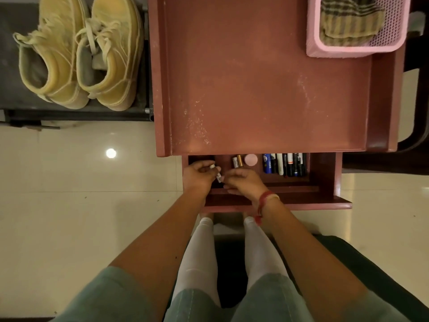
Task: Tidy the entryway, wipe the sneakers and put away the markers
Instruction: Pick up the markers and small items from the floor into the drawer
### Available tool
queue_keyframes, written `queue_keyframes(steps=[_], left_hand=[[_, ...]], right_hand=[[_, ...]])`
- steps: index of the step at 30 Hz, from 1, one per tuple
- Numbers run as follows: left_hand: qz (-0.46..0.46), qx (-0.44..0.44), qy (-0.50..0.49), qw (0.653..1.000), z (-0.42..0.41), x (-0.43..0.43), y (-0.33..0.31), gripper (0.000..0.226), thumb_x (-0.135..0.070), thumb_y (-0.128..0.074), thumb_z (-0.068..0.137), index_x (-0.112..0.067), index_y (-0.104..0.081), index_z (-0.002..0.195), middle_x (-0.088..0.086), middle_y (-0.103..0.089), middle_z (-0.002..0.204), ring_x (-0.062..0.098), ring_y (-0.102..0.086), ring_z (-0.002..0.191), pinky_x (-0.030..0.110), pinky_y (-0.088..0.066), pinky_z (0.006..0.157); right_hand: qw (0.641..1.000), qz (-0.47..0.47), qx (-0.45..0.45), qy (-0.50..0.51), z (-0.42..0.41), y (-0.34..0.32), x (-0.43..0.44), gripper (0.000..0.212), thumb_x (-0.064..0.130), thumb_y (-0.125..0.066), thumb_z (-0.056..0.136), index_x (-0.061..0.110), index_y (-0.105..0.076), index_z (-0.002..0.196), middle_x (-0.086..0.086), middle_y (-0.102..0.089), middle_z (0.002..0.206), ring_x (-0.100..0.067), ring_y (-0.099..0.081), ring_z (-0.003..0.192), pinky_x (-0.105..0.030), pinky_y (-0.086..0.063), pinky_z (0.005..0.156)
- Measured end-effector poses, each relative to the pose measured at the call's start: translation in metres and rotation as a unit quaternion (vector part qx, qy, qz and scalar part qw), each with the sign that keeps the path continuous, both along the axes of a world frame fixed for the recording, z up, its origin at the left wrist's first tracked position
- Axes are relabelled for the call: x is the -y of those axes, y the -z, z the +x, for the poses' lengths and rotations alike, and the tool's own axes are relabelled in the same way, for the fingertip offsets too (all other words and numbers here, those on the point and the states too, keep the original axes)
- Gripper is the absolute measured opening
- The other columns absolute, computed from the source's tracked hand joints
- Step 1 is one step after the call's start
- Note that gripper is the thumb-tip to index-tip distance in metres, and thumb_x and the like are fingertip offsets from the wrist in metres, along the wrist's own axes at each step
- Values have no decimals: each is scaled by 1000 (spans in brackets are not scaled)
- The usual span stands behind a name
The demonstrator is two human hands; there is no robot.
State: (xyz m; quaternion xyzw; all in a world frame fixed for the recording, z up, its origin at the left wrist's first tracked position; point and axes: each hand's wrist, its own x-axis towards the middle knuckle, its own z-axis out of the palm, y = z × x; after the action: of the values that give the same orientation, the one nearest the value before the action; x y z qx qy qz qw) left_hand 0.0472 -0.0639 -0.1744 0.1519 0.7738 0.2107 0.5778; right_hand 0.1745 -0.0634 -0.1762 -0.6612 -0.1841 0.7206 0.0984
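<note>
A reddish wooden table [267, 77] has its drawer [325, 182] pulled out toward me. My left hand [197, 178] grips a small black and white marker [217, 175] over the drawer's left part. My right hand [243, 182] is beside it, its fingertips curled at the marker's lower end. Several markers [285, 164] lie side by side in the drawer's right compartment. Two yellowish sneakers [81, 52] stand on a dark shoe rack [14, 94] to the left of the table.
A pink mesh basket [392, 31] with a striped cloth [350, 19] sits on the table's far right corner. Two batteries [237, 161] and a pink round lid [251, 160] lie in the drawer's middle. Glossy cream floor tiles surround the table. A dark chair stands at the right.
</note>
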Motion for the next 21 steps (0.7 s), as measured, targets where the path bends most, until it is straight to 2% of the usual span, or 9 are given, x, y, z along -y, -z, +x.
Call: queue_keyframes(steps=[2,5,8,11,13,16,18,21], left_hand=[[5,18,17,1000,3,-1,-1,20,-8,-77,77,-24,-68,84,4,-72,91,19,-69,89,39,-55,88],[6,15,43,999,5,-2,2,19,-12,-77,78,-27,-68,86,-1,-71,90,15,-68,88,36,-56,88],[34,-4,26,999,3,-2,-3,9,-21,-71,85,-27,-64,88,-8,-67,90,11,-65,89,31,-56,84],[65,-69,56,994,-6,4,-11,2,-24,-60,93,-24,-62,93,-6,-65,86,13,-65,81,28,-56,75],[44,-73,33,996,-13,11,-11,9,-19,-54,95,-20,-63,97,-3,-65,84,11,-63,72,25,-56,68],[31,-61,24,997,-22,24,-10,15,-13,-51,96,-21,-64,97,-1,-65,81,10,-58,64,21,-52,58],[33,-54,32,997,-26,30,-12,15,-13,-51,96,-21,-64,96,-1,-65,80,10,-57,64,20,-50,56],[51,-58,51,996,-25,35,-17,15,-13,-53,95,-22,-64,90,-1,-64,76,11,-57,64,22,-51,58]], right_hand=[[999,31,-27,11,-1,-5,5,19,6,-65,85,6,-64,104,-4,-67,87,-12,-64,80,-21,-54,70],[998,63,23,-9,0,6,2,10,6,-68,82,9,-68,91,-5,-68,81,-16,-65,77,-24,-55,69],[982,81,161,-58,0,29,-5,3,11,-69,79,12,-71,81,-12,-70,88,-26,-66,85,-36,-55,83],[934,131,300,-144,-5,49,-11,14,16,-65,81,6,-71,89,-16,-69,97,-32,-63,94,-30,-49,86],[920,153,320,-168,-11,60,-15,15,11,-62,83,1,-68,92,-17,-68,97,-33,-63,94,-27,-47,80],[892,164,353,-231,-13,76,-16,19,3,-54,85,-3,-65,99,-21,-66,102,-36,-62,98,-33,-49,83],[882,162,368,-247,-10,83,-17,21,9,-56,88,-2,-64,104,-20,-65,107,-34,-61,102,-33,-48,84],[888,169,360,-231,-1,75,-20,25,17,-63,85,-1,-65,101,-18,-64,108,-32,-59,103,-30,-44,88]])
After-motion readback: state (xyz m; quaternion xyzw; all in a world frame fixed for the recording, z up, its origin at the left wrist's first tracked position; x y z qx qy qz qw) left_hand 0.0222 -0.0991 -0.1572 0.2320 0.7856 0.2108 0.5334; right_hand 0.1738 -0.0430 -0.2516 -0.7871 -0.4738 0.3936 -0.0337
